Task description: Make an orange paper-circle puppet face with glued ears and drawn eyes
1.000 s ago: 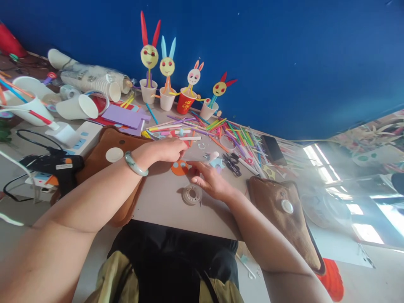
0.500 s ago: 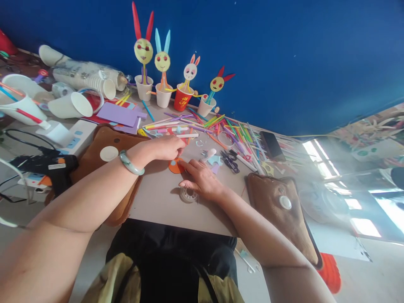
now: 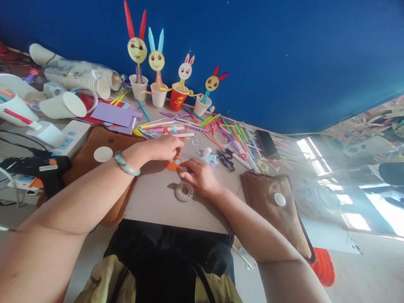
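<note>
My left hand (image 3: pixel 164 148), with a pale green bangle (image 3: pixel 126 165) on the wrist, is curled in a pinch at the top edge of an orange paper disc with light blue dots (image 3: pixel 173 164) lying on the table. My right hand (image 3: pixel 200 176) rests on the table just right of the disc, fingers bent, index fingertip touching the disc's right edge. A clear tape roll (image 3: pixel 184 191) lies flat by the right hand's thumb. What the left fingers pinch is too small to name.
Four paper rabbit figures in cups (image 3: pixel 158 80) stand by the blue wall. Coloured straws (image 3: pixel 221 126), scissors (image 3: pixel 225 160), a phone (image 3: pixel 267 144), stacked cups (image 3: pixel 78 78), a glue gun (image 3: pixel 41 166) and two brown pouches (image 3: pixel 280 210) surround the hands.
The right hand has drawn in leftward, closer to the orange disc and the tape roll. The left hand stays pinched at the disc. The view has shifted slightly.
</note>
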Available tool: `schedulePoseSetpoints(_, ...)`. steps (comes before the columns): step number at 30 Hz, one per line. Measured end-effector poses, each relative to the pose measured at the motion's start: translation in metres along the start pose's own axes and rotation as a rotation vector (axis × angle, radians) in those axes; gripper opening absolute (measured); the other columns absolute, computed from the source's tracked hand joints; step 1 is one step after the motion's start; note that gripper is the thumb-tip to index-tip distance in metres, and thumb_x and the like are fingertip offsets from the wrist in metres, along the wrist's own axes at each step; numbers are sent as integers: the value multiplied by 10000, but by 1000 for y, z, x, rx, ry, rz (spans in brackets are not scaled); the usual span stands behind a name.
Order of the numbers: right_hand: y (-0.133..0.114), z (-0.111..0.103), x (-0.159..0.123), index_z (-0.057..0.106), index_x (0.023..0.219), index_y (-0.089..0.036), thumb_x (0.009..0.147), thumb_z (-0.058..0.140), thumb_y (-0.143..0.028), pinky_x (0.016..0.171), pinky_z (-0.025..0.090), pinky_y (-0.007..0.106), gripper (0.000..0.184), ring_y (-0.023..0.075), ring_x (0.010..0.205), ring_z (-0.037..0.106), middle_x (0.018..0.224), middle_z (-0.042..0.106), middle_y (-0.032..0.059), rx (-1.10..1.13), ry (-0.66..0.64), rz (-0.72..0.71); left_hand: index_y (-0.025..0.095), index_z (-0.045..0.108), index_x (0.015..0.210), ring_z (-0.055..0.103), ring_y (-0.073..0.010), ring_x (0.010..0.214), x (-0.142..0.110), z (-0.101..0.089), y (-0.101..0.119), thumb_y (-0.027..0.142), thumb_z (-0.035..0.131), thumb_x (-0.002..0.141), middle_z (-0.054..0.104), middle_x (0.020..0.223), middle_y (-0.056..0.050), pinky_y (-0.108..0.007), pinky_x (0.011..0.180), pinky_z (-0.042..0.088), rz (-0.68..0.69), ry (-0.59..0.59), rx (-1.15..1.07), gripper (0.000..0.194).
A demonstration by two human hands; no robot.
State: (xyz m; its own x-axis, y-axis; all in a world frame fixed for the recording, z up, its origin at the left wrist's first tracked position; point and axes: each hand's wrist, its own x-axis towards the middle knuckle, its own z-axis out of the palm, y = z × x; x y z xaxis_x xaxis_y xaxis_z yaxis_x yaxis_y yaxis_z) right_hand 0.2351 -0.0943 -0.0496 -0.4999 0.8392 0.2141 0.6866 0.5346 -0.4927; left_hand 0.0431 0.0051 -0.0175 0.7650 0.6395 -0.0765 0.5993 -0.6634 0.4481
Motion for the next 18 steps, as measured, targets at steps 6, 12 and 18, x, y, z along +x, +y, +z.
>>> schedulePoseSetpoints(6, -3, -2, -3, 678, 936, -157, 973, 336, -677, 695, 371, 297, 623, 153, 667, 519, 741, 607, 46, -76, 1, -84, 183, 676, 809, 636, -173, 746, 3, 4, -3, 36, 479, 772, 728, 813, -30, -288, 664, 408, 40, 109, 47, 249)
schedulePoseSetpoints(12, -5, -5, -4, 653, 996, -159, 882, 377, -795, 705, 376, 308, 702, 171, 711, 539, 805, 607, 56, -111, -56, -148, 194, 667, 773, 643, -187, 747, 4, 6, -4, 73, 498, 749, 733, 814, -30, -303, 704, 437, 25, 127, 44, 210)
schedulePoseSetpoints(18, -18, -13, -7, 633, 998, -171, 685, 663, -807, 647, 363, 282, 709, 180, 758, 560, 937, 605, 66, -137, -221, -162, 193, 667, 783, 642, -191, 744, 4, 6, -2, 62, 485, 725, 732, 831, -35, -319, 736, 443, 8, 98, 83, 232)
